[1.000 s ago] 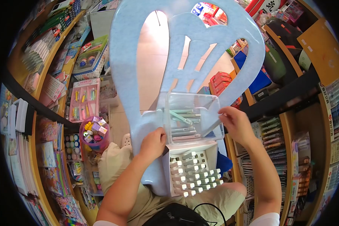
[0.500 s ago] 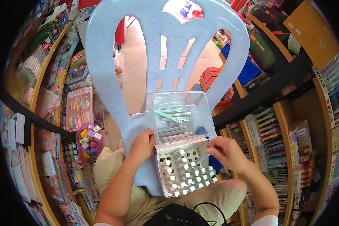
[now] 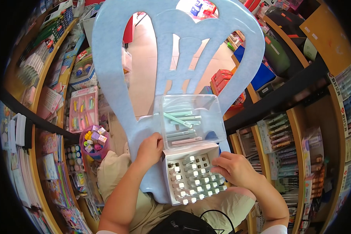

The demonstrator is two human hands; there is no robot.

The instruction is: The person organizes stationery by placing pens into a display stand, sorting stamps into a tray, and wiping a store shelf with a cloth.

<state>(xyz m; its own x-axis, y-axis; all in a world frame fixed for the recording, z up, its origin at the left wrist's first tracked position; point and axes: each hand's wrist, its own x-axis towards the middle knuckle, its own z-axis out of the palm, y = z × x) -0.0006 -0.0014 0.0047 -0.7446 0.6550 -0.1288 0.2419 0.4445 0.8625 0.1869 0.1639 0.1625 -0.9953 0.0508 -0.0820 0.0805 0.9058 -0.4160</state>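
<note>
On the seat of a light blue plastic chair (image 3: 145,128) stands a white box (image 3: 168,171) with square holes, several filled by slim clear tubes with white caps (image 3: 191,181). Behind it lies a clear plastic case (image 3: 212,113) holding slim green tubes (image 3: 181,117), grey tubes (image 3: 180,135) and a pink tube (image 3: 187,141). My left hand (image 3: 150,150) is closed at the left edge, where the box meets the case. Over the right side of the box, my right hand (image 3: 234,168) has its fingers pinched together, fingertips among the white caps; what they hold is hidden.
Shelves of packaged stationery (image 3: 286,154) rise on the right and more goods (image 3: 52,167) on the left. A purple basket (image 3: 93,154) with small items stands left of the chair. Red boxes (image 3: 222,80) sit beyond the chair back.
My right hand has moved slightly down toward the box; the slim grey tube it held before is no longer clearly visible. My left hand stays at the box edge. The view has shifted slightly.
</note>
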